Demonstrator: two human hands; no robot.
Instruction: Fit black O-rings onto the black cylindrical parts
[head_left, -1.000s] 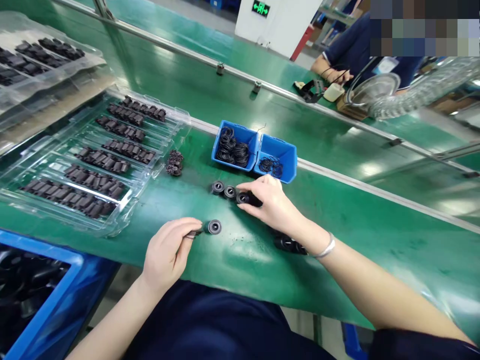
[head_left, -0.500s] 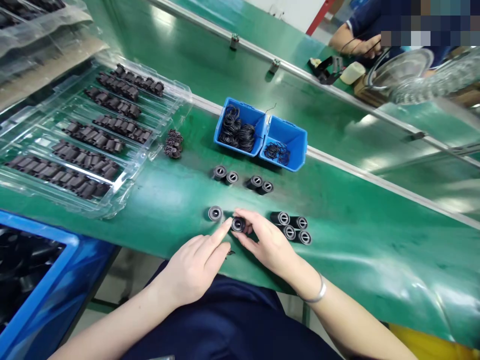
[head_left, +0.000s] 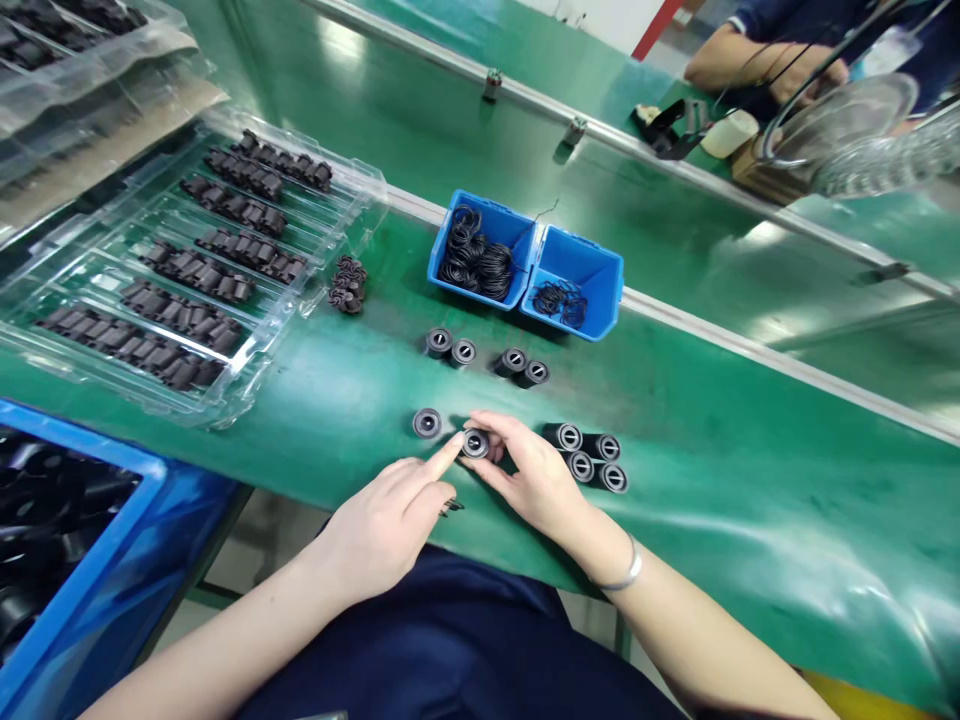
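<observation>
Your right hand [head_left: 529, 475] pinches black cylinder [head_left: 475, 444] between thumb and fingers, over green table [head_left: 750, 430]. Your left hand [head_left: 390, 520] – index fingertip at cylinder's rim, thin black rings [head_left: 452, 507] gripped by thumb. Second cylinder [head_left: 427, 424] stands near, apart – blue bins [head_left: 585, 262] farther off.

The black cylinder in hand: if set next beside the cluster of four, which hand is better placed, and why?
Probably the right hand: it grips the cylinder and is nearer the cluster of four. The left hand lies farther off, thin black pieces poking from its grip.
</observation>
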